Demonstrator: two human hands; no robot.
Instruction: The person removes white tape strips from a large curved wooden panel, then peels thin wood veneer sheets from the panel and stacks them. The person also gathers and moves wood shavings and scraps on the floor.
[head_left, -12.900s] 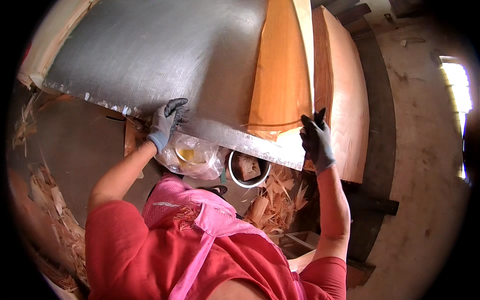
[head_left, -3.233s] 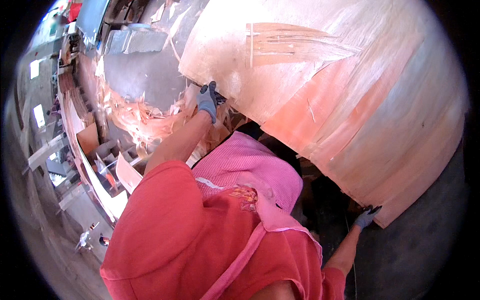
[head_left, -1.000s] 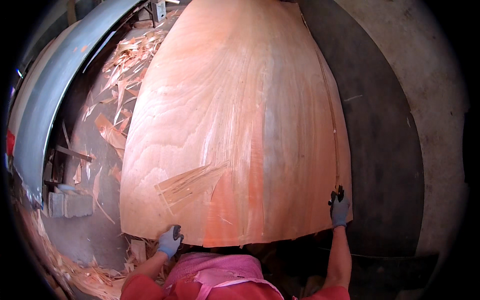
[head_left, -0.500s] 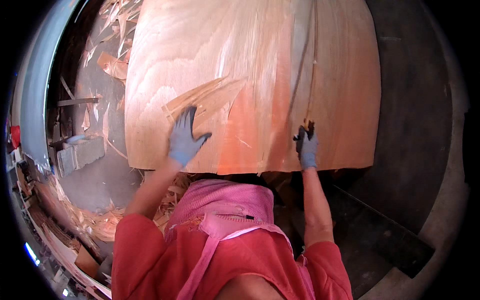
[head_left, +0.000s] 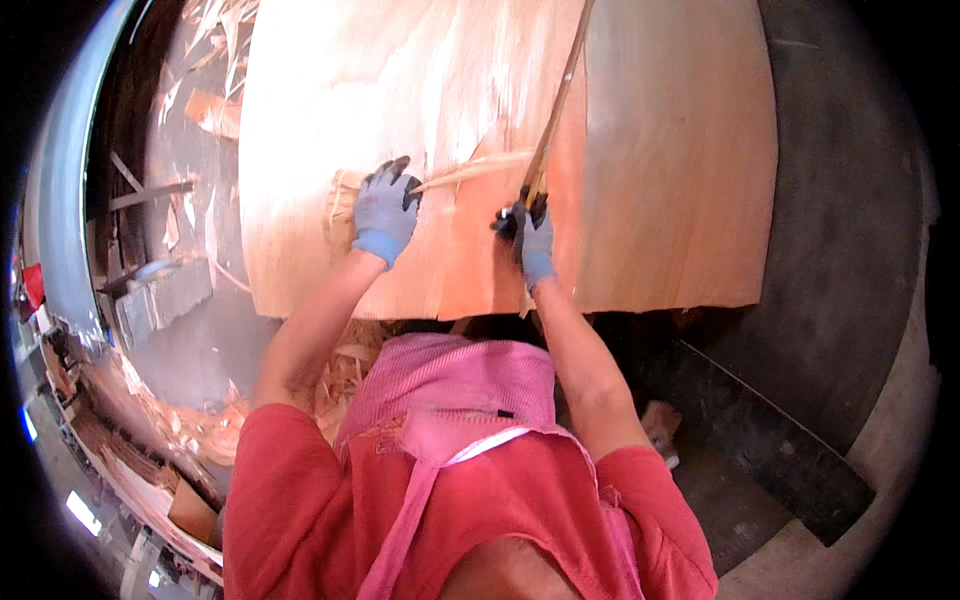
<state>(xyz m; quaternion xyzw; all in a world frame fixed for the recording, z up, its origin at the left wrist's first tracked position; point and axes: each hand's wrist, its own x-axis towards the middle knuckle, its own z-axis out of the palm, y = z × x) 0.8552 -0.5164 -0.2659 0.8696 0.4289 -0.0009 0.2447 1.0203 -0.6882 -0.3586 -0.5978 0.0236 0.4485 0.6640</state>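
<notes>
A broad sheet of wood veneer (head_left: 680,180) lies in front of me, pale at the left with an orange band near the middle. My left hand (head_left: 386,212), in a grey glove with dark fingertips, is closed on a thin strip of veneer (head_left: 475,168) over the sheet. The strip sticks out rightward past the thumb, and its other ragged end shows left of the palm. My right hand (head_left: 530,232), gloved alike, is closed around the near end of a long thin stick (head_left: 562,100), which slants away up and right across the sheet. Its grip end is partly hidden by the fingers.
Veneer scraps (head_left: 215,112) litter the floor at the left. A grey block (head_left: 165,300) and a dark metal bar (head_left: 150,195) are beside them. Dark flat boards (head_left: 835,200) lie along the right, with a long black beam (head_left: 780,430) at the lower right.
My left hand has gone from spread fingers to gripping the veneer strip, shifting slightly right and up. My right hand has moved left with the stick, which now slants more.
</notes>
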